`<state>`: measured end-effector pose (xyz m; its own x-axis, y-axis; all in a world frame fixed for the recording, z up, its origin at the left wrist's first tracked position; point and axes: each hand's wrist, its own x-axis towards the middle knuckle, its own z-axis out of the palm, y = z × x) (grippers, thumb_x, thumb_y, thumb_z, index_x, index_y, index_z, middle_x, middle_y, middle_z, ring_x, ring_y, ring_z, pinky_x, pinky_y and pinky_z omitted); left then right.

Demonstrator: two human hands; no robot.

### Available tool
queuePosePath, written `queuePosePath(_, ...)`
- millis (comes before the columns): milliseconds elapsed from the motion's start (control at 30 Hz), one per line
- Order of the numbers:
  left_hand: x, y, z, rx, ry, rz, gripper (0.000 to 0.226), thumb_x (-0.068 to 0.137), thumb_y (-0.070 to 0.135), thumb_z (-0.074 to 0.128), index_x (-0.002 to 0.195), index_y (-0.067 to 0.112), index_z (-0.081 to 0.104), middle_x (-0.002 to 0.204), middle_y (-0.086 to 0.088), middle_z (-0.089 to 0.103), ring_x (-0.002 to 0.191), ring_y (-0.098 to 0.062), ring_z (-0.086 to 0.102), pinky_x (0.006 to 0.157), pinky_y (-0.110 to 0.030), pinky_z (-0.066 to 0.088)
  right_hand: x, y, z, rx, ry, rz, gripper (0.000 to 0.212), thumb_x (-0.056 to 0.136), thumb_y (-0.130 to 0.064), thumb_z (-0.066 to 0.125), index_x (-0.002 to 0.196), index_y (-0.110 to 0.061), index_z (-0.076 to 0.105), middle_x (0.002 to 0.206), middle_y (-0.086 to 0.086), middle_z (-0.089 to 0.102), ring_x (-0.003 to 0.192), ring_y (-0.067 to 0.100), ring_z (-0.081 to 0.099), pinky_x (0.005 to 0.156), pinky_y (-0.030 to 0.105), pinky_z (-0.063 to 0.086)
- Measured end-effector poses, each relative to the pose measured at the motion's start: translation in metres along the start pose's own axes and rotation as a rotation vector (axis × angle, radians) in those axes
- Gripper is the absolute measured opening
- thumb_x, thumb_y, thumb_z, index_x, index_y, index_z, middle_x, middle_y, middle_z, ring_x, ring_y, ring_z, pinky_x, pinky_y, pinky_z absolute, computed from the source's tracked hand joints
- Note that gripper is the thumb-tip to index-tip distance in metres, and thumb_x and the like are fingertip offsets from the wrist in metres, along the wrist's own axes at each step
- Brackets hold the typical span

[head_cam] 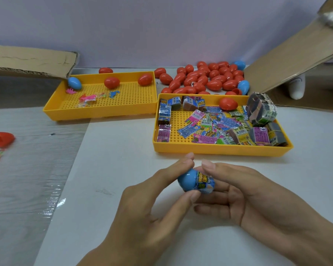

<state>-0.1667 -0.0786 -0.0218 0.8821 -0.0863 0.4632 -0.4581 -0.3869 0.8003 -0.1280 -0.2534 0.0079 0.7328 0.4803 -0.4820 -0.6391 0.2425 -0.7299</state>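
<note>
1. The blue egg [187, 179], smooth glossy plastic, is held low over the near middle of the pale counter [113, 150], between both hands.
2. A shiny printed sleeve [205, 182] wraps its right end; the rounded left end is bare.
3. The left hand [148, 204] pinches the bare end, thumb on the near side and forefinger on top.
4. The right hand [248, 196] cups the sleeved end, forefinger laid over it and the other fingers curled beneath.
5. Just beyond, a yellow plastic tray [219, 150] with a perforated grid floor holds loose flat sleeves [210, 127], a banded bundle [260, 109] and one red egg [228, 103].
6. Farther left, a second yellow tray [100, 114] holds three eggs and small toy figures [88, 97].
7. At the far right, a heap of red eggs [204, 79] lies beside a corrugated cardboard flap [296, 60].
</note>
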Motion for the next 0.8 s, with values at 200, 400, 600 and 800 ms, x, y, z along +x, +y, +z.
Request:
queuePosePath(200, 0.0006, -0.0094, 0.0038, -0.037, -0.021, 0.069, 0.043, 0.089, 0.020, 0.063, 0.130, 0.008, 0.058, 0.133, 0.001, 0.064, 0.121, -0.009, 0.062, 0.099, -0.030, 0.052, 0.0003, 0.0012, -0.0022, 0.071, -0.003, 0.040, 0.034, 0.067, -0.023, 0.081, 0.094, -0.004, 0.078, 0.099, 0.019, 0.074, 0.073, 0.020, 0.073, 0.060, 0.028, 0.059)
queuePosePath(400, 0.0017, -0.0092, 0.0015, -0.071, -0.056, 0.050, 0.044, 0.090, 0.022, 0.062, 0.133, 0.012, 0.057, 0.137, 0.006, 0.062, 0.124, -0.008, 0.060, 0.103, -0.023, 0.047, 0.0000, 0.0049, -0.0004, 0.224, -0.033, 0.060, 0.043, 0.061, -0.019, 0.084, 0.100, -0.002, 0.077, 0.108, 0.025, 0.071, 0.076, 0.023, 0.073, 0.061, 0.028, 0.060)
queuePosePath(600, 0.0016, -0.0112, 0.0005, -0.102, -0.063, 0.003, 0.046, 0.087, 0.025, 0.067, 0.131, 0.014, 0.060, 0.132, 0.013, 0.064, 0.118, -0.004, 0.063, 0.097, -0.019, 0.049, -0.0008, 0.0054, 0.0020, 0.075, -0.016, 0.009, 0.034, 0.075, -0.021, 0.083, 0.100, 0.001, 0.075, 0.103, 0.026, 0.072, 0.083, 0.025, 0.073, 0.061, 0.026, 0.059)
queuePosePath(800, 0.0016, -0.0096, 0.0013, -0.066, -0.047, 0.029, 0.044, 0.087, 0.026, 0.066, 0.129, 0.015, 0.062, 0.131, 0.014, 0.065, 0.117, -0.001, 0.063, 0.094, -0.014, 0.048, -0.0023, 0.0018, 0.0037, -0.057, -0.010, 0.002, 0.035, 0.076, -0.036, 0.079, 0.095, -0.007, 0.077, 0.097, 0.018, 0.074, 0.076, 0.022, 0.073, 0.056, 0.027, 0.058)
